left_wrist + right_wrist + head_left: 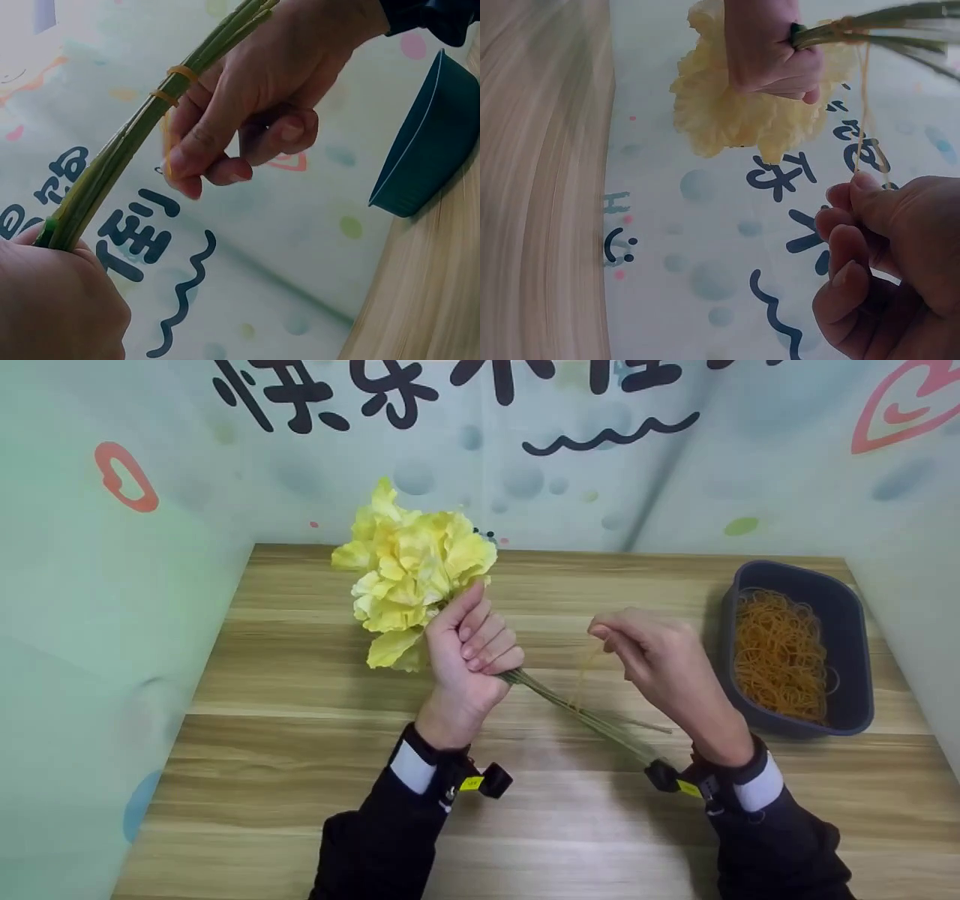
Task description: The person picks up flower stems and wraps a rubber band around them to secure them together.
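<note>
A bunch of yellow artificial flowers (412, 562) is gripped just below the blooms by my left hand (472, 649), thumb toward the flower heads. Its green stems (555, 697) slant down to the right, above the table. Between thumb and fingertips, my right hand (660, 664) pinches a rubber band (865, 112), pulled taut away from the stems. In the left wrist view, turns of the rubber band (166, 97) circle the stems, and a stretched part runs to the right fingertips.
A dark blue plastic box (855, 660) holding many loose rubber bands (780, 656) stands on the wooden table (300, 780) at the right. Behind the table rises a printed backdrop (585, 502) with black writing. Each wrist wears a small black camera (495, 780).
</note>
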Motion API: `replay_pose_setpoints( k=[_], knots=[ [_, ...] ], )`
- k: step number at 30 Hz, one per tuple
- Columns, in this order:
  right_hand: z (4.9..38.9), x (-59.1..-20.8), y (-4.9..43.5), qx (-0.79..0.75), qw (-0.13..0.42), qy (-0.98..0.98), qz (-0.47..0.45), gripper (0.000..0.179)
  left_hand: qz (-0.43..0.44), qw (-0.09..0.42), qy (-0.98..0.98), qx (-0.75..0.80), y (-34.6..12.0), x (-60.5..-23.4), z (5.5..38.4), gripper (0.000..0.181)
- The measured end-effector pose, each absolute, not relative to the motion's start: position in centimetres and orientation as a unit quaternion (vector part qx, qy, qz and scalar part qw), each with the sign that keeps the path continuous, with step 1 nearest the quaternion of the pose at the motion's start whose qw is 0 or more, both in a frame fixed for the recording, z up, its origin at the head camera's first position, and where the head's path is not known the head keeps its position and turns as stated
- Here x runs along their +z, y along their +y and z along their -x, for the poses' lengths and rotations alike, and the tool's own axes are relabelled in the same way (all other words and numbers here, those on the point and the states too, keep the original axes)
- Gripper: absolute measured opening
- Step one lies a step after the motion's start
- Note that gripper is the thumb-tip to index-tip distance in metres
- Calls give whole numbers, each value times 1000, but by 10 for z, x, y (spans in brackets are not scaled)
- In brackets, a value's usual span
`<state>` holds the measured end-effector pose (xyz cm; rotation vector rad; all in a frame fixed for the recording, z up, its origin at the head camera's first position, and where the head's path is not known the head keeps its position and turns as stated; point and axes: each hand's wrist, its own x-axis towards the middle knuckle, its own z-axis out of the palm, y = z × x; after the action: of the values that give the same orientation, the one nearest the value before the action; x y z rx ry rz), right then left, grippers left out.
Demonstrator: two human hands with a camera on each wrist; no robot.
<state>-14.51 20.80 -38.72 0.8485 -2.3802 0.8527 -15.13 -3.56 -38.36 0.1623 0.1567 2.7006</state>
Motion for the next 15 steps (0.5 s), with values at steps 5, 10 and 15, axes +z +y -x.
replay_pose_setpoints(
  k=[5, 10, 15],
  knots=[
    [148, -394, 203, 311, 208, -871, -317, 6, -54, 225, 46, 972, -33, -381, 148, 74],
    [149, -403, 195, 330, 177, -867, -328, 8, -46, 208, 36, 976, -32, -383, 148, 76],
    [151, -411, 185, 340, 161, -856, -353, 7, -42, 184, 20, 982, -31, -385, 147, 77]
  ],
)
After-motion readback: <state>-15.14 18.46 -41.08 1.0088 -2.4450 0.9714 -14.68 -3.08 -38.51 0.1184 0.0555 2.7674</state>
